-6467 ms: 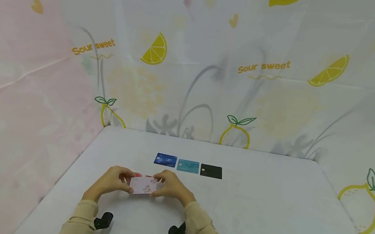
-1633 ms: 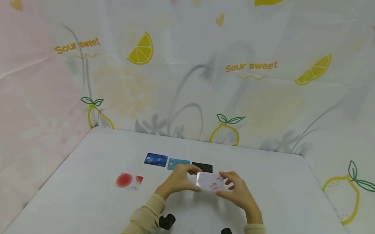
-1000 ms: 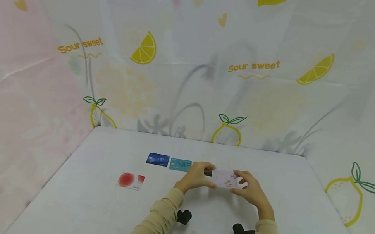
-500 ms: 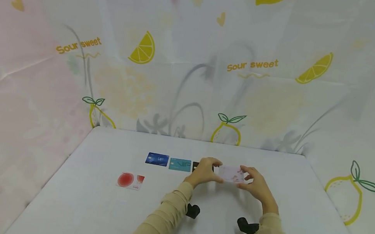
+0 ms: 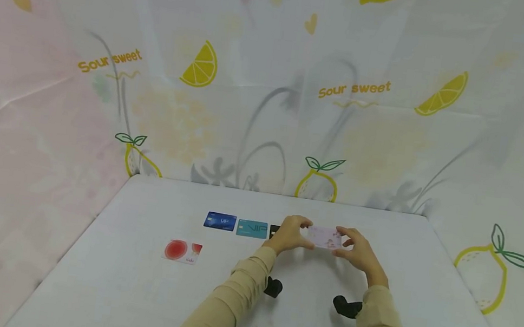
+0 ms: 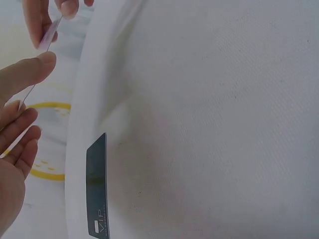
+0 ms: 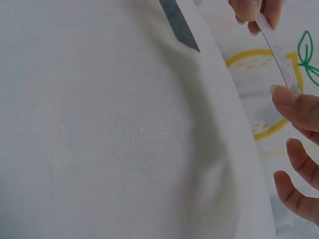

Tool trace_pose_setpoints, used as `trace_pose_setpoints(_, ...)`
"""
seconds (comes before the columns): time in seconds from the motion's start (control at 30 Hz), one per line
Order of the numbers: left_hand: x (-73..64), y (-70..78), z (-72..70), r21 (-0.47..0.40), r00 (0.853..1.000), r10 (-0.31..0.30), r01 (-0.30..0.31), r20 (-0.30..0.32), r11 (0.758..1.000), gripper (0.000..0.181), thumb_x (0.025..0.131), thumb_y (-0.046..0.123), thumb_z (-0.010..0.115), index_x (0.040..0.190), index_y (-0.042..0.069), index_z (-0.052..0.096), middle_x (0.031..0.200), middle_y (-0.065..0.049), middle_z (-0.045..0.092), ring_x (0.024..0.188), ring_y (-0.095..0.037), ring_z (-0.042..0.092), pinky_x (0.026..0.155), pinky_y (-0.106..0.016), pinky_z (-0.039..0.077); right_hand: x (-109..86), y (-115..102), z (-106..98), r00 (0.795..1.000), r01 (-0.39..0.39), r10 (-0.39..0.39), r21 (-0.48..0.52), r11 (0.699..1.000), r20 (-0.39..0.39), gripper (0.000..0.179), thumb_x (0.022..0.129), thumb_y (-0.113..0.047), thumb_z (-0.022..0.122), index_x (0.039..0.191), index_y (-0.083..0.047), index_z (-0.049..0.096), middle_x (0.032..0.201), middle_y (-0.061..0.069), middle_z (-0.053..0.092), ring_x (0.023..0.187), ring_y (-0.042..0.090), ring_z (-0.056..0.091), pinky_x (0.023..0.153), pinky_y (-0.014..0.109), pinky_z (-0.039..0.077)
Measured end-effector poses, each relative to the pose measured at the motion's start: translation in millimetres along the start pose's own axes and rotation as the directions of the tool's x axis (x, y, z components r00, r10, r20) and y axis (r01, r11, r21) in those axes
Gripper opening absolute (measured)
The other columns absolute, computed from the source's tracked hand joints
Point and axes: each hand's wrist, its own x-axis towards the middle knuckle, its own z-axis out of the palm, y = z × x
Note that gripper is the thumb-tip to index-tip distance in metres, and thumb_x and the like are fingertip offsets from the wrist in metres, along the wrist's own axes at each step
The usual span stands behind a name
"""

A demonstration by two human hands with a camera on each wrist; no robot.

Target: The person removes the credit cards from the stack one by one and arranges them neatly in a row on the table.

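Note:
A pale pink card [image 5: 324,237] with a floral print is held up above the table's far right part. My left hand [image 5: 290,234] pinches its left end between thumb and fingers. At the other end, my right hand [image 5: 360,253] pinches it the same way. Both wrist views show the card edge-on, a thin sliver [image 6: 49,36] between the fingertips. Just left of the held card lies a black card [image 5: 274,231], mostly covered by my left hand in the head view; the left wrist view shows its VIP lettering.
A teal card [image 5: 252,229] and a blue card [image 5: 220,221] lie in a row left of the black one. Nearer and further left is a white card with red circles [image 5: 182,251]. A lemon-printed cloth [image 5: 267,120] hangs behind the white table [image 5: 127,300].
The red-circled card, earlier behind the held pink card, now shows uncovered on the left. Both hands have carried the pink card right and farther back; over the last half second they shift only slightly.

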Motion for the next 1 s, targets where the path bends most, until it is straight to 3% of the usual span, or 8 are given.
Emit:
trace_pose_setpoints(0.1, 4.5, -0.8, 2.5, 0.024, 1.0, -0.006, 0.006, 0.005, 1.0, 0.054, 0.067, 0.015, 0.085, 0.113, -0.004, 0.064, 0.107, -0.014, 0.066, 0.099, -0.023, 0.06, 0.086, -0.027, 0.048, 4.9, 7, 0, 1.0, 0.016, -0.016, 0.011, 1.0, 0.005, 0.059, 0.074, -0.006, 0.077, 0.124, 0.011, 0.051, 0.115, 0.028, 0.054, 0.087, 0.035, 0.057, 0.07, 0.036, 0.047)
trace_pose_setpoints(0.23, 10.2, -3.0, 5.3, 0.096, 1.0, -0.005, 0.004, 0.006, 0.995, 0.054, 0.067, 0.016, 0.085, 0.113, -0.005, 0.064, 0.106, -0.015, 0.066, 0.099, -0.024, 0.06, 0.087, -0.028, 0.047, 17.0, 34, 6, 0.992, 0.125, -0.125, 0.086, 0.988, 0.0, 0.059, 0.075, -0.018, 0.079, 0.124, 0.004, 0.055, 0.112, 0.023, 0.056, 0.082, 0.031, 0.058, 0.066, 0.034, 0.048)
trace_pose_setpoints(0.33, 11.9, -5.5, 6.6, 0.155, 0.999, -0.028, 0.024, 0.023, 0.988, 0.053, 0.069, 0.018, 0.084, 0.113, -0.003, 0.064, 0.105, -0.014, 0.066, 0.099, -0.025, 0.059, 0.086, -0.029, 0.047, 23.5, 46, 10, 0.989, 0.143, -0.146, 0.114, 0.983, 0.02, 0.061, 0.074, -0.024, 0.079, 0.124, 0.002, 0.056, 0.111, 0.022, 0.056, 0.081, 0.03, 0.057, 0.063, 0.033, 0.048)
trace_pose_setpoints(0.43, 11.4, -8.7, 7.8, 0.206, 0.998, -0.058, 0.049, 0.038, 0.977, 0.053, 0.07, 0.02, 0.083, 0.115, -0.001, 0.063, 0.103, -0.014, 0.065, 0.097, -0.025, 0.058, 0.085, -0.029, 0.047, 26.8, 41, 11, 0.995, 0.087, -0.093, 0.108, 0.99, 0.048, 0.061, 0.074, -0.02, 0.079, 0.125, 0.004, 0.054, 0.113, 0.024, 0.055, 0.085, 0.033, 0.057, 0.065, 0.033, 0.048)
trace_pose_setpoints(0.47, 11.1, -10.1, 8.4, 0.227, 0.997, -0.066, 0.055, 0.039, 0.972, 0.053, 0.071, 0.022, 0.083, 0.115, -0.001, 0.063, 0.102, -0.014, 0.064, 0.097, -0.026, 0.057, 0.085, -0.03, 0.046, 25.7, 31, 10, 0.997, 0.034, -0.04, 0.087, 0.996, 0.064, 0.062, 0.074, -0.016, 0.079, 0.124, 0.009, 0.053, 0.115, 0.029, 0.053, 0.087, 0.037, 0.057, 0.067, 0.036, 0.048)
trace_pose_setpoints(0.7, 10.5, -16.5, 13.7, 0.397, 0.991, -0.132, 0.117, 0.011, 0.91, 0.055, 0.072, 0.036, 0.081, 0.116, 0.008, 0.065, 0.113, -0.014, 0.057, 0.109, -0.029, 0.046, 0.092, -0.038, 0.04, 32.5, 23, 17, 0.99, -0.066, 0.059, 0.051, 0.997, 0.127, 0.061, 0.075, -0.003, 0.076, 0.127, 0.013, 0.047, 0.118, 0.033, 0.049, 0.09, 0.034, 0.056, 0.069, 0.031, 0.046)
trace_pose_setpoints(0.87, 11.9, -14.1, 13.0, 0.382, 0.97, -0.24, 0.207, 0.042, 0.901, 0.055, 0.071, 0.034, 0.082, 0.119, 0.014, 0.064, 0.126, -0.016, 0.047, 0.117, -0.032, 0.036, 0.093, -0.043, 0.034, 35.1, 30, 19, 0.982, -0.124, 0.117, 0.041, 0.991, 0.151, 0.062, 0.075, -0.005, 0.076, 0.128, 0.01, 0.048, 0.118, 0.032, 0.051, 0.092, 0.034, 0.054, 0.072, 0.035, 0.046)
trace_pose_setpoints(1.0, 12.1, -14.0, 13.3, 0.366, 0.962, -0.263, 0.219, 0.075, 0.904, 0.054, 0.072, 0.033, 0.082, 0.119, 0.016, 0.064, 0.128, -0.017, 0.045, 0.119, -0.033, 0.033, 0.096, -0.047, 0.031, 34.3, 36, 21, 0.969, -0.191, 0.185, 0.022, 0.981, 0.165, 0.063, 0.075, -0.009, 0.077, 0.129, 0.006, 0.05, 0.118, 0.028, 0.05, 0.092, 0.032, 0.05, 0.074, 0.037, 0.044)
